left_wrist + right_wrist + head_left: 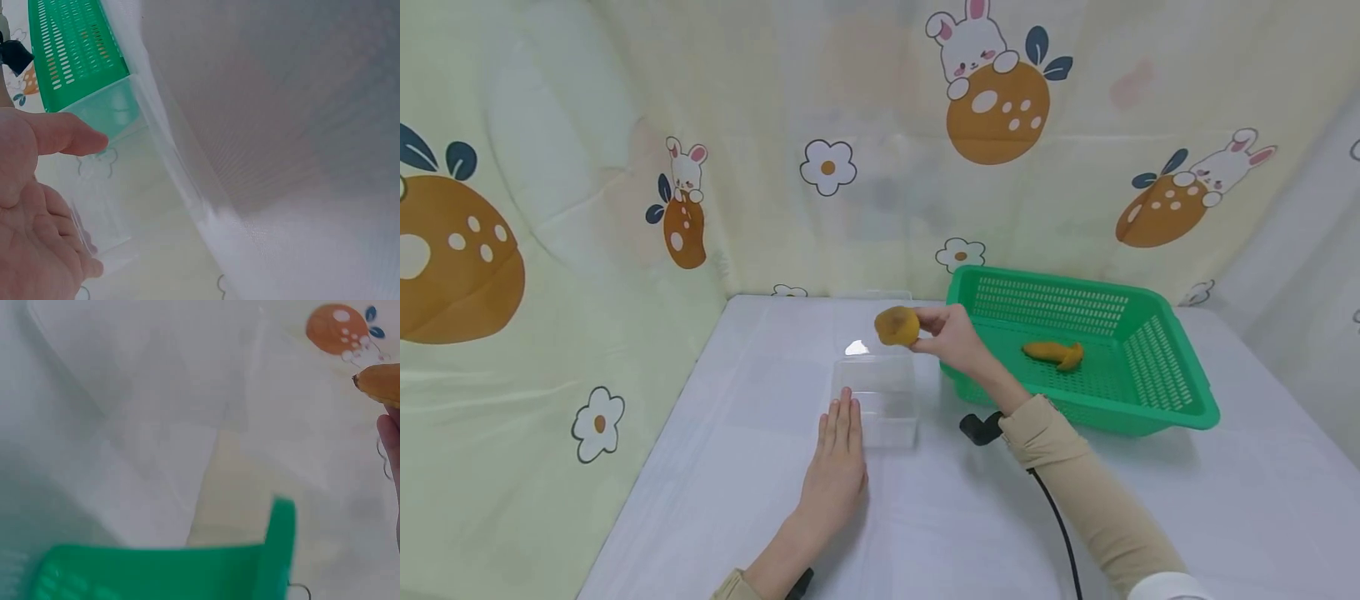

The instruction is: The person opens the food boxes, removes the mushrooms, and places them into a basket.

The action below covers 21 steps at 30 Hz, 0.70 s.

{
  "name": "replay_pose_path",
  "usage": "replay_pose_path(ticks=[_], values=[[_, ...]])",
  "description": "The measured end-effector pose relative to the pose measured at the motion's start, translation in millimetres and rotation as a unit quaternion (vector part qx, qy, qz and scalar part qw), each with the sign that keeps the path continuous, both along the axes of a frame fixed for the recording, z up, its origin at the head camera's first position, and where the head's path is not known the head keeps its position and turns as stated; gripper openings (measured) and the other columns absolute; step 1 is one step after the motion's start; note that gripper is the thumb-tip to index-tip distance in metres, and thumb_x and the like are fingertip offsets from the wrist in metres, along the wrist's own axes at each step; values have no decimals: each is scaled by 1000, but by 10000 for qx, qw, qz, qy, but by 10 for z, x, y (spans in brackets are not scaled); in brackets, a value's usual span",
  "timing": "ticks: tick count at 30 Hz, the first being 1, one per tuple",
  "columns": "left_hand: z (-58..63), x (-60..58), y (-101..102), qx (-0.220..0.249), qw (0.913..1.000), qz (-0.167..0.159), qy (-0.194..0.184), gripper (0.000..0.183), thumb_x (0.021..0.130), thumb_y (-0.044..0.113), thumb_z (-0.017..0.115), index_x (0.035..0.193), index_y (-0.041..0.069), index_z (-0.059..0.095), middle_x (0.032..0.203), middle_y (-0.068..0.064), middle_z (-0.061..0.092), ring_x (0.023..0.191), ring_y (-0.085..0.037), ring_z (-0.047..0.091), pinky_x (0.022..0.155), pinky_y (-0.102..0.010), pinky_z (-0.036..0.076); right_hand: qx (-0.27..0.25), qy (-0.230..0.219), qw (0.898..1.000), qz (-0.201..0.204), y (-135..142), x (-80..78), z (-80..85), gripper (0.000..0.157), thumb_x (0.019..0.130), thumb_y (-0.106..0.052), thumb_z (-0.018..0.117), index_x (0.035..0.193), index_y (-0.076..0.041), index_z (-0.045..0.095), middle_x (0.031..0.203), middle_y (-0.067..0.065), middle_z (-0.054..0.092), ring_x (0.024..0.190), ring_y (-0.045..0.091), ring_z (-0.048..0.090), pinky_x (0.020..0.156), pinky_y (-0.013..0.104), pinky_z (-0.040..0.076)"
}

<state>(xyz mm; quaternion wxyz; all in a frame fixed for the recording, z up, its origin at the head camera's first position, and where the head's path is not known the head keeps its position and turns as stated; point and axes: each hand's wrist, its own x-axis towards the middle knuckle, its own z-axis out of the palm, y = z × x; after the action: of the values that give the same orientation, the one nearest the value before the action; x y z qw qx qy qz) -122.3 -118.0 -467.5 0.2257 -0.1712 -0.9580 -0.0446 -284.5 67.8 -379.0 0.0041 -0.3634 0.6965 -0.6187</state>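
My right hand (951, 337) pinches a yellow-brown mushroom (897, 326) between thumb and fingers, above the far side of a clear plastic box (889, 432). The mushroom's round cap faces the head camera; in the right wrist view, its tapering, dark-tipped end (378, 382) shows at the right edge. My left hand (837, 475) lies against the box's left side with its fingers straight and together. From the left wrist view, the thumb stands apart from the other fingers of the left hand (37, 212), beside the transparent wall. Another mushroom (1054, 354) lies on its side in the green basket (1176, 358).
The basket stands at the back right of the white-covered table (700, 483), close to my right forearm. A black wrist camera (981, 428) with a trailing cable (1063, 533) hangs below that forearm. A patterned curtain (880, 217) rises behind the table.
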Motion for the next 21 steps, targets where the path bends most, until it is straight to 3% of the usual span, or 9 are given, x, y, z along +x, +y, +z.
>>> replay_pose_path(ticks=[7, 13, 16, 19, 21], values=[[-39, -7, 11, -86, 9998, 123, -119, 71, 82, 8, 63, 136, -17, 26, 146, -30, 16, 135, -37, 14, 108, -44, 19, -548, -235, 9965, -587, 361, -151, 163, 33, 76, 10, 68, 109, 11, 63, 94, 0, 69, 88, 15, 64, 78, 29, 52], [-64, 6, 21, 27, 9999, 109, -102, 72, 80, 7, 65, 136, -17, 26, 146, -31, 16, 135, -38, 15, 108, -45, 19, -917, -458, 9913, -822, 708, -272, 312, 31, 78, 8, 68, 104, -7, 71, 94, -1, 69, 88, 13, 64, 76, 22, 51], [-84, 12, 24, 88, 9999, 115, -85, 72, 80, 6, 65, 136, -17, 26, 146, -31, 17, 135, -38, 15, 107, -46, 20, -1032, -447, 9900, -853, 882, -339, 374, 33, 78, 11, 66, 102, -11, 72, 92, -1, 70, 86, 12, 64, 74, 20, 51], [-102, 18, 29, 97, 9999, 118, -51, 72, 80, 6, 65, 136, -17, 25, 146, -30, 16, 135, -38, 15, 107, -46, 19, -944, -410, 9895, -1011, 1057, -411, 407, 33, 77, 12, 66, 103, -9, 71, 90, -2, 70, 85, 11, 64, 73, 20, 51], [-111, 21, 32, 85, 9999, 111, -12, 73, 80, 6, 65, 137, -17, 25, 146, -30, 16, 135, -38, 15, 107, -45, 19, -569, -328, 9904, -1215, 1168, -456, 412, 33, 78, 9, 67, 108, -4, 69, 92, -3, 70, 86, 9, 64, 74, 19, 50]])
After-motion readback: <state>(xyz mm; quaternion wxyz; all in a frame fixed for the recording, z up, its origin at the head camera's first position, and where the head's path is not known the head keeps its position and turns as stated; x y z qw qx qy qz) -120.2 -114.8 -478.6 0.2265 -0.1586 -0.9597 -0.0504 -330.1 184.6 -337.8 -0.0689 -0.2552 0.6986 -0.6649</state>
